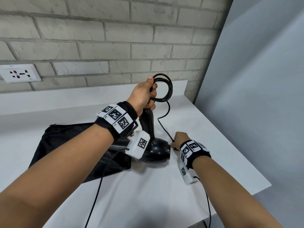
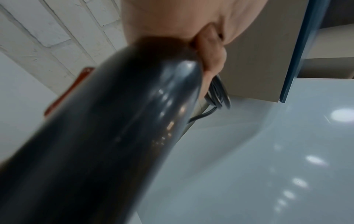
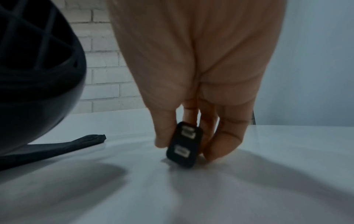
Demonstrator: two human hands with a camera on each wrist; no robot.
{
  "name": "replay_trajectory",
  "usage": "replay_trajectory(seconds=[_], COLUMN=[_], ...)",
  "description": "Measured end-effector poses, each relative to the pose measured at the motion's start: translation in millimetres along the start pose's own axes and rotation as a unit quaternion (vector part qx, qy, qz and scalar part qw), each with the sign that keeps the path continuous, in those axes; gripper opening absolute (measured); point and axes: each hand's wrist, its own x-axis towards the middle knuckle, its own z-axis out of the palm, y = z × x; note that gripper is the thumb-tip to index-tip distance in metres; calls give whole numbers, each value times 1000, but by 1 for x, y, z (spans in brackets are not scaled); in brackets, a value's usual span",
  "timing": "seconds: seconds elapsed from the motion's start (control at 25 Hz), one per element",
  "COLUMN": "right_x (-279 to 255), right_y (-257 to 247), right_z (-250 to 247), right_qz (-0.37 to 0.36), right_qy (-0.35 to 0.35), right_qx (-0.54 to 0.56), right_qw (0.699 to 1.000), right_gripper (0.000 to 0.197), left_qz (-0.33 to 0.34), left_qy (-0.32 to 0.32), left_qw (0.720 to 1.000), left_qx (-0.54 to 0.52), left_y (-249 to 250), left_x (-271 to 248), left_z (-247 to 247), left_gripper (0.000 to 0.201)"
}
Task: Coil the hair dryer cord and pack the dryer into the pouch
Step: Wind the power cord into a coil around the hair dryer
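Cord (image 1: 166, 87) loops hang gathered in my left hand (image 1: 143, 96), which grasps them together with the top of the hair dryer (image 1: 157, 146) handle; the dryer stands head-down on the white counter (image 1: 213, 145), handle up, its body touching the edge of the black pouch (image 1: 65, 145) that lies flat to its left; from the left wrist view the handle (image 2: 114, 128) fills the frame, my curled fingers (image 2: 208, 54) closed over its end and the coiled strands (image 2: 218, 94) beside it. One loose run of cord drops from the coil down to my right hand (image 1: 181, 138), low on the counter just right of the dryer's head; there my thumb and fingers (image 3: 164, 130) pinch the black plug (image 3: 184, 144), prongs facing the wrist camera, its lower corner on or just above the surface; I cannot tell which. A wall socket (image 1: 19, 74) sits in the brick wall far left.
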Motion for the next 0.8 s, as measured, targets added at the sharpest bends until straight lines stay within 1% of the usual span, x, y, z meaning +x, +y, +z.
replay_trajectory(seconds=[0.12,0.16,0.2,0.24,0.28,0.32,0.36,0.4,0.48,0.52,0.56,0.6,0.68,0.8], right_x=[3,4,4,6,7,4,0,-5,-18,-25,-31,-39,-51,-64], right_y=[-3,-2,-1,0,1,-1,-5,-9,-21,-28,-35,-43,-54,-56], right_z=[1,1,-2,-5,-11,-18,-27,-38,-64,-78,-90,-101,-113,-117], right_qz=[8,6,-2,-11,-12,-17,-30,-52,-121,-164,-205,-243,-294,-316], right_qy=[-39,-43,-28,3,45,96,152,207,294,315,324,325,328,360], right_qx=[-78,-84,-61,-6,86,199,312,409,549,594,616,624,628,634], right_qw=[996,995,998,1000,995,975,937,887,773,722,688,668,642,606], right_gripper=[7,6,10,15,18,19,18,20,31,35,38,39,38,30], left_qz=[-6,-7,-7,-6,-5,-4,-2,0,3,-1,-8,-12,2,22], left_qy=[1,3,4,8,14,21,30,40,59,67,74,76,70,76], left_qw=[1000,1000,1000,1000,1000,1000,999,999,998,997,996,996,996,996], left_qx=[0,-1,-3,-6,-9,-13,-20,-27,-38,-42,-48,-52,-49,-47], left_y=[-3,-4,-4,-3,-3,-2,-1,0,-1,-1,-2,-3,-6,-4], left_x=[-1,-1,-1,0,1,1,3,4,7,9,11,12,14,17], left_z=[-3,-4,-5,-5,-5,-5,-5,-4,0,3,6,8,10,9], left_gripper=[42,42,42,42,42,42,42,42,41,41,41,41,40,40])
